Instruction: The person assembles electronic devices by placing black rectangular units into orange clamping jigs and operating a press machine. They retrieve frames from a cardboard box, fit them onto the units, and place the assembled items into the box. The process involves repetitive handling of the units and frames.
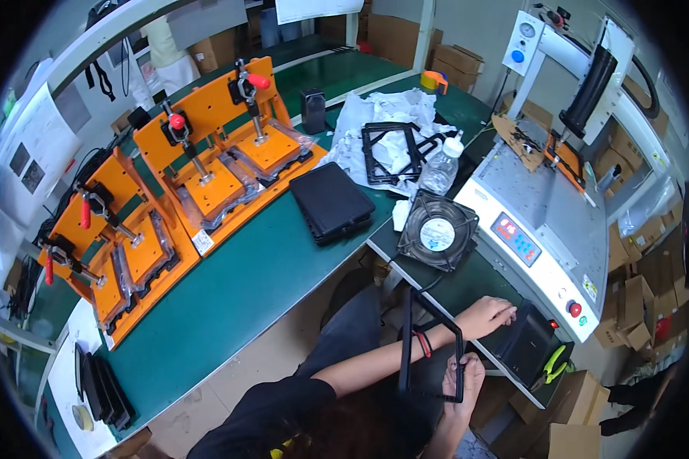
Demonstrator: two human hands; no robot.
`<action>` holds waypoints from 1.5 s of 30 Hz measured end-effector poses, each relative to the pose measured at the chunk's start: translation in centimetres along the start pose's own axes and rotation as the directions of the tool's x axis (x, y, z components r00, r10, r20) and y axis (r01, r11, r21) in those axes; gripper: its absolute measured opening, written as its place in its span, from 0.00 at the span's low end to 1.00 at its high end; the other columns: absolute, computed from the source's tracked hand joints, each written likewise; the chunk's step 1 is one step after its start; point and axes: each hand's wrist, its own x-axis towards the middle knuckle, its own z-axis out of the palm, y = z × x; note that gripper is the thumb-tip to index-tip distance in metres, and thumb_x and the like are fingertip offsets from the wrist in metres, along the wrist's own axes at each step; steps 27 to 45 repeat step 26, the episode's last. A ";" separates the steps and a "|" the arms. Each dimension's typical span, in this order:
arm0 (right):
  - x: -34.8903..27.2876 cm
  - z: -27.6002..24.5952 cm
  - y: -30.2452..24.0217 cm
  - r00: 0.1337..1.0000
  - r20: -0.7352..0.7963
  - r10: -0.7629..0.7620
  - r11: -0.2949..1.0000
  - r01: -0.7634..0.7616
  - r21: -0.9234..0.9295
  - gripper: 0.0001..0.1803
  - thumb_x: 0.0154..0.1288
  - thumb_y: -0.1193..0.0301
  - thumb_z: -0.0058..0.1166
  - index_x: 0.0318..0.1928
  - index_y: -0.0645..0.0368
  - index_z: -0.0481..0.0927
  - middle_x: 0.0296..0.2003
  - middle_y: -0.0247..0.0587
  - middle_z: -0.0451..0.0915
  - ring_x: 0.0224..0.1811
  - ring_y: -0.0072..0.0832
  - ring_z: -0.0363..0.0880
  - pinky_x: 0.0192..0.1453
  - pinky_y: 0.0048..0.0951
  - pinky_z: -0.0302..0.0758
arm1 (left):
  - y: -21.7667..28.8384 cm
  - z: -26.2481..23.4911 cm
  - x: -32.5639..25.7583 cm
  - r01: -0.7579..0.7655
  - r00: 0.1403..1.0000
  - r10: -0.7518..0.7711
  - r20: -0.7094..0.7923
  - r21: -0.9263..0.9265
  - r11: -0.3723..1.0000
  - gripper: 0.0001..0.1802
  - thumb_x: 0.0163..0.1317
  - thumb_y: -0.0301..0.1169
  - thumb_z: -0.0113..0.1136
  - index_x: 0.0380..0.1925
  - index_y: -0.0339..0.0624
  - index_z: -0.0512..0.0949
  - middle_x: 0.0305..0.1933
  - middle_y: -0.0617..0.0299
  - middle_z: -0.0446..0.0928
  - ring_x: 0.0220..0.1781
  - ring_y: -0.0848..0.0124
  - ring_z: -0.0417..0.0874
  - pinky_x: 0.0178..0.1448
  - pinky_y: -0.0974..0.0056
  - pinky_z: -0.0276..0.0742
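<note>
My right hand (464, 381) is closed on the lower right side of a thin black rectangular plastic frame (458, 348), held upright. Beyond it reaches my left hand (486, 317), its forearm with a red bracelet seen partly through the frame's opening. Its fingers stretch to the right, slightly bent, and nothing shows in them. Below and right of those fingers lies a stack of flat black parts (530, 348) by the front of the white machine. Whether the fingertips touch anything there is hard to see.
Yellow-green cutters (551, 367) lie at the right corner. A white press machine (528, 237) stands behind, with a black fan (438, 231) and a clear bottle (441, 167) to its left. Black trays (331, 203) and orange clamp fixtures (207, 191) occupy the green bench (245, 283).
</note>
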 end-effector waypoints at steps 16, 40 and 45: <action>0.3 -3.4 0.8 0.992 0.126 0.031 0.986 -0.051 0.156 0.19 0.61 0.59 0.62 0.32 0.62 0.70 0.26 0.40 0.69 0.29 0.24 0.67 0.27 0.15 0.60 | 19.5 -27.9 -11.3 0.286 0.927 -0.354 -0.122 0.841 0.459 0.08 0.64 0.30 0.56 0.37 0.39 0.81 0.38 0.54 0.80 0.41 0.62 0.83 0.44 0.60 0.77; 2.8 -0.6 4.9 0.938 0.199 0.283 0.957 -0.290 0.003 0.20 0.61 0.56 0.61 0.33 0.61 0.74 0.30 0.49 0.76 0.25 0.23 0.72 0.23 0.15 0.64 | 26.6 -49.5 -6.6 0.527 0.850 0.047 -0.525 0.849 -0.035 0.27 0.67 0.48 0.50 0.25 0.30 0.73 0.20 0.43 0.67 0.25 0.59 0.73 0.37 0.57 0.69; 2.8 -0.6 4.9 0.938 0.199 0.283 0.957 -0.290 0.003 0.20 0.61 0.56 0.61 0.33 0.61 0.74 0.30 0.49 0.76 0.25 0.23 0.72 0.23 0.15 0.64 | 26.6 -49.5 -6.6 0.527 0.850 0.047 -0.525 0.849 -0.035 0.27 0.67 0.48 0.50 0.25 0.30 0.73 0.20 0.43 0.67 0.25 0.59 0.73 0.37 0.57 0.69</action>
